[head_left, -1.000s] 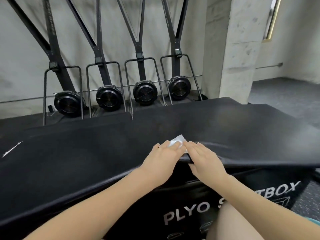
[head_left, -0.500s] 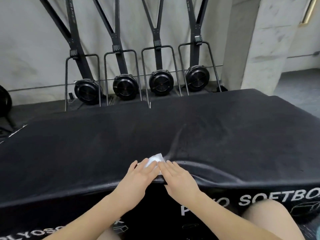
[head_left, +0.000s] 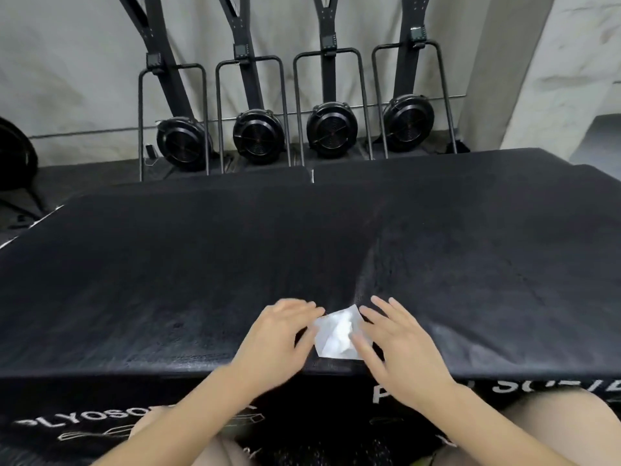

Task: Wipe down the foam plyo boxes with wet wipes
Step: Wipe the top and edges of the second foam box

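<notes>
A wide black foam plyo box (head_left: 201,280) fills the middle of the head view, its front face printed with white "PLYO SOFTBOX" lettering. A crumpled white wet wipe (head_left: 337,334) lies on the top near the front edge. My left hand (head_left: 275,334) touches the wipe's left side with fingers spread. My right hand (head_left: 400,348) rests on the wipe's right side, fingers apart. Neither hand closes around the wipe. A seam or crease runs back across the top from just beyond the wipe.
Several black fan-wheel machines (head_left: 258,136) on upright rails stand along the grey wall behind the box. A concrete pillar (head_left: 524,62) rises at the back right. My bare knees (head_left: 554,428) are just below the box's front.
The view has tilted down and come nearer. My hands, which were pressed together over the wipe, have moved apart, and more of the wipe now shows between them.
</notes>
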The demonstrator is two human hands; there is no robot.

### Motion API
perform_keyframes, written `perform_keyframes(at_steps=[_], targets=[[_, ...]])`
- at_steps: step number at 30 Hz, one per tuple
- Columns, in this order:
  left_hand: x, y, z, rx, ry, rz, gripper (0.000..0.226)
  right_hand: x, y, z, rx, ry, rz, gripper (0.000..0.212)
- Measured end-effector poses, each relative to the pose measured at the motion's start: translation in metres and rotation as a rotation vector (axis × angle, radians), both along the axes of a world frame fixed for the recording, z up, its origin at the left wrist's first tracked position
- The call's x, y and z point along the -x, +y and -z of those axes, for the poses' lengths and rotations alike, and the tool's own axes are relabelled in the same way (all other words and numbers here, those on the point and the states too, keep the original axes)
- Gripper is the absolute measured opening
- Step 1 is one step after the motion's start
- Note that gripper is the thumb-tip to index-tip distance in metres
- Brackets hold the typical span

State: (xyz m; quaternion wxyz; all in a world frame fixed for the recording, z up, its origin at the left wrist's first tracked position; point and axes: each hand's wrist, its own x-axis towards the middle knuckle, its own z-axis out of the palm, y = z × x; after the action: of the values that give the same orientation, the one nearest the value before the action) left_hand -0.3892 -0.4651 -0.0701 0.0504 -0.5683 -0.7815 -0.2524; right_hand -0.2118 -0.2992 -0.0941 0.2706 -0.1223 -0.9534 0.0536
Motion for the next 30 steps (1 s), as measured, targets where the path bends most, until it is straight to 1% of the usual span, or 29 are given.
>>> perform_keyframes(at_steps=[1, 2, 3, 4, 6, 7, 8, 9, 10, 12, 13, 15, 17, 18, 20, 24, 27, 30], targets=[[0.011, 0.01, -0.006, 0.049, -0.049, -0.013, 0.033, 0.009, -0.002, -0.003, 0.021, 0.033, 0.01, 0.028], [0.021, 0.022, -0.014, 0.127, -0.116, -0.014, 0.037, 0.019, -0.007, -0.004, 0.045, 0.048, -0.005, 0.017], [0.03, 0.034, -0.024, 0.217, -0.18, -0.012, 0.043, 0.028, -0.013, -0.004, 0.072, 0.014, -0.043, 0.011], [0.038, 0.047, -0.032, 0.316, -0.231, -0.012, 0.047, 0.035, -0.02, -0.006, 0.112, -0.054, -0.065, 0.01], [0.045, 0.071, -0.05, 0.533, -0.241, -0.007, 0.058, 0.034, -0.024, -0.008, 0.221, -0.156, -0.071, 0.013], [0.047, 0.081, -0.058, 0.637, -0.215, -0.007, 0.068, 0.029, -0.017, -0.007, 0.179, -0.157, -0.067, 0.012], [0.048, 0.09, -0.063, 0.731, -0.182, -0.016, 0.08, 0.022, -0.007, -0.006, 0.12, -0.165, -0.05, 0.019], [0.049, 0.098, -0.067, 0.801, -0.161, -0.029, 0.091, 0.014, 0.007, -0.003, 0.099, -0.169, -0.014, 0.027], [0.051, 0.104, -0.068, 0.843, -0.159, -0.037, 0.098, 0.002, 0.02, -0.001, 0.122, -0.166, 0.042, 0.029], [0.055, 0.113, -0.066, 0.879, -0.15, -0.027, 0.106, -0.023, 0.035, -0.001, 0.126, -0.145, 0.104, 0.02], [0.057, 0.116, -0.064, 0.891, -0.121, -0.014, 0.108, -0.032, 0.032, 0.0, 0.146, -0.143, 0.08, 0.016], [0.059, 0.12, -0.06, 0.898, -0.091, -0.009, 0.109, -0.041, 0.014, 0.0, 0.201, -0.128, -0.024, 0.015], [0.06, 0.122, -0.058, 0.887, -0.083, -0.014, 0.109, -0.035, -0.002, 0.005, 0.189, -0.138, -0.123, 0.016], [0.06, 0.122, -0.057, 0.885, -0.084, -0.018, 0.109, -0.027, -0.003, 0.009, 0.215, -0.16, -0.137, 0.016], [0.062, 0.122, -0.057, 0.883, -0.092, -0.021, 0.11, -0.008, 0.005, 0.012, 0.312, -0.186, -0.102, 0.028], [0.061, 0.122, -0.056, 0.88, -0.103, -0.034, 0.109, 0.023, 0.027, 0.003, 0.29, -0.18, 0.015, 0.033], [0.063, 0.119, -0.052, 0.861, -0.118, -0.048, 0.11, 0.012, 0.016, 0.005, 0.262, -0.218, -0.054, 0.04], [0.065, 0.119, -0.048, 0.857, -0.117, -0.052, 0.111, -0.018, -0.007, 0.016, 0.302, -0.209, -0.165, 0.049]])
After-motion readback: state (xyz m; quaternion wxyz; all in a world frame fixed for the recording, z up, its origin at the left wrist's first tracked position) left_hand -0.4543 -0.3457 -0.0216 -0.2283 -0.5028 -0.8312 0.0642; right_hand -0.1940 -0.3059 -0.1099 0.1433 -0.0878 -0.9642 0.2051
